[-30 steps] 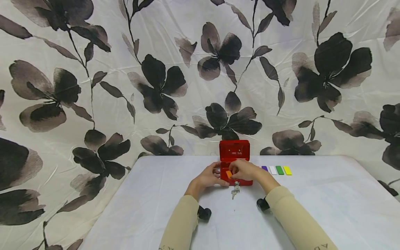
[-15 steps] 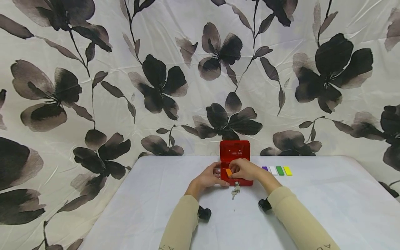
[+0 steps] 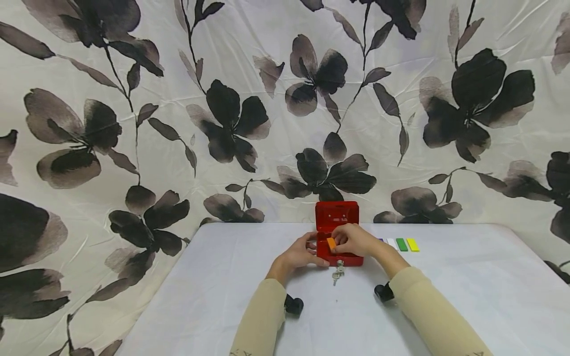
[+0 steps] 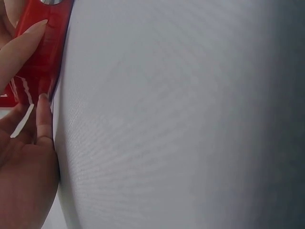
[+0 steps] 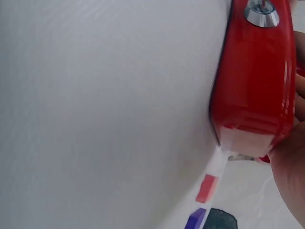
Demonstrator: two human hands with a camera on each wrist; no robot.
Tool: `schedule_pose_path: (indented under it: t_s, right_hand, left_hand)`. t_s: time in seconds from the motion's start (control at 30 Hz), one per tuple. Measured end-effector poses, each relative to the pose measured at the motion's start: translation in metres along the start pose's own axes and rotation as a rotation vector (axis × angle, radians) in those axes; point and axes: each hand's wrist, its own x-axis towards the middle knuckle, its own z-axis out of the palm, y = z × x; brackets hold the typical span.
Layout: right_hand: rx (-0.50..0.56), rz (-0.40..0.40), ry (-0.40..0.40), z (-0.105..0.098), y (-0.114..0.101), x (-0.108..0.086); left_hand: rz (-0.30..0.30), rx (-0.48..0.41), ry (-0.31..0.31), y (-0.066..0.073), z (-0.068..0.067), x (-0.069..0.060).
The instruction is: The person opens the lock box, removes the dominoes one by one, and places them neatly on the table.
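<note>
A red metal cash box (image 3: 352, 260) stands with its lid (image 3: 337, 215) raised. My left hand (image 3: 296, 254) holds its left end, with the thumb on the front face and fingers along the side in the left wrist view. Over the open box, my right hand (image 3: 356, 241) pinches a small orange block (image 3: 331, 243) by its right side. Whether the block touches the box floor cannot be told. Keys (image 3: 336, 278) hang from the front lock (image 5: 262, 13). Much of the box's inside is hidden by the right hand.
Right of the box lie white (image 3: 392, 243), green (image 3: 402, 244) and yellow (image 3: 413, 244) blocks in a row. The right wrist view also shows a red block (image 5: 207, 188) and a purple one (image 5: 195, 219). A floral cloth (image 3: 276, 123) hangs behind the white table (image 3: 213, 296).
My right hand has shifted slightly up and to the right with the orange block. The left hand stays on the box. The head view has moved a little.
</note>
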Motion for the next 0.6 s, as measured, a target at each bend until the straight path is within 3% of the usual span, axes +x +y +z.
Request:
schedule_pose_path:
  t_s: [0.6]
  right_hand:
    - [-0.058, 0.03, 0.036, -0.021, -0.005, -0.028]
  left_hand:
    - [0.016, 0.006, 0.018, 0.0, 0.003, -0.002]
